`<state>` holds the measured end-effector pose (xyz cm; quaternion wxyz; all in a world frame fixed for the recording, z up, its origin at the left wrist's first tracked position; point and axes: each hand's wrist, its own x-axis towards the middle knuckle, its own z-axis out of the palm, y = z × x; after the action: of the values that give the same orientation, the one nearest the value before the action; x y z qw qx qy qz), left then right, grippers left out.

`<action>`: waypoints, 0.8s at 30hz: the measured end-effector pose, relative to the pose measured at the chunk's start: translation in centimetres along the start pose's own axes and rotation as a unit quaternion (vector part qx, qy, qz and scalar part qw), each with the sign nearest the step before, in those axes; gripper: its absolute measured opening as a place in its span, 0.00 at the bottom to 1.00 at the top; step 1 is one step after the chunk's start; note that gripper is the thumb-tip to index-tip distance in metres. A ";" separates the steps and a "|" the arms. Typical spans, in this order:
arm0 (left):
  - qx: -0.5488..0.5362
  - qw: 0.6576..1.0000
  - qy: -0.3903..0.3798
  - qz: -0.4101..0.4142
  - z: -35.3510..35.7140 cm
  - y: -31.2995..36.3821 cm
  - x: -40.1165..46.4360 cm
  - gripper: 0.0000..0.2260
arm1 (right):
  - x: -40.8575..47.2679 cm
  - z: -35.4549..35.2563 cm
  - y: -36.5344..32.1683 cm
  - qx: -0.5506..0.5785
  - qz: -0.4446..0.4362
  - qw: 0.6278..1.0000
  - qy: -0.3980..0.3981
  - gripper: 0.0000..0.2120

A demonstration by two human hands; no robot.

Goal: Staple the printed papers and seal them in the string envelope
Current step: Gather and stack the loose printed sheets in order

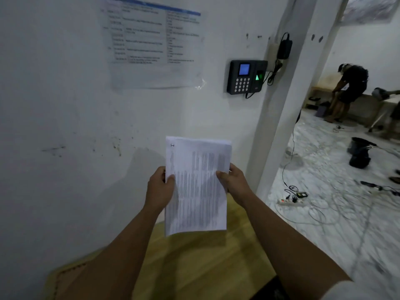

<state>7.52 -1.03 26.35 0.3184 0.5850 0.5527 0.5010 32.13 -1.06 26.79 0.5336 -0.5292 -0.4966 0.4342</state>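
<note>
Printed papers [195, 185] are held upright in front of the person, above a wooden tabletop [194, 256] that stands against a white wall [65, 126]. The left hand [160, 187] grips the left edge with the thumb across the front of the top sheet; the right hand [234, 182] pinches the right edge the same way. A small dark mark sits at the top left corner of the top sheet — it may be a staple, but the blur makes that impossible to confirm. Along the top and right edges the sheets look slightly fanned rather than flush.

That misalignment is probably the main risk: stapling now could miss a back page, or pin the stack crooked so it snags going into the envelope. Neither a stapler nor a string envelope is in view, so one hand would likely have to let go to fetch them — held by one edge only, loose sheets could slide apart or drop. To the right, cables and a power strip [292, 201] lie across the floor, a tripping hazard should the person step that way.
</note>
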 end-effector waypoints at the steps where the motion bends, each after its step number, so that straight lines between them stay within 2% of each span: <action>1: 0.008 1.000 -0.015 -0.014 0.8 -0.8 0.0 0.04 | 0.1 -0.3 0.7 -0.017 -0.008 1.000 0.003 0.15; 7: 0.005 0.997 -0.010 -0.073 5.9 -6.0 -1.3 0.09 | 1.0 -1.2 6.4 -0.066 0.020 0.997 0.036 0.13; 11: -0.006 0.990 -0.024 -0.138 8.9 -10.4 -2.3 0.12 | 1.2 -1.8 12.1 -0.044 0.078 0.995 0.040 0.11; 13: 0.004 0.985 -0.031 -0.170 10.3 -13.0 -3.1 0.13 | 1.4 -2.1 15.4 -0.071 0.114 0.990 0.040 0.14; 16: 0.033 0.972 -0.015 -0.231 12.2 -16.4 -4.1 0.05 | 1.3 -2.9 19.7 -0.097 0.163 0.981 0.031 0.14; 18: 0.047 0.968 -0.004 -0.245 13.2 -17.2 -4.3 0.03 | 1.6 -3.3 21.1 -0.098 0.169 0.981 0.020 0.08; 21: 0.035 0.968 0.009 -0.250 14.3 -16.8 -4.0 0.12 | 2.5 -4.0 21.5 -0.104 0.159 0.982 -0.015 0.08; 24: 0.042 0.966 0.017 -0.254 15.1 -16.5 -3.7 0.13 | 3.5 -4.8 21.8 -0.107 0.156 0.981 -0.046 0.07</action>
<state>16.76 1.17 5.74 0.4008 0.4296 0.7092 0.3895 38.72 3.14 5.58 0.3761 -0.6340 -0.4753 0.4802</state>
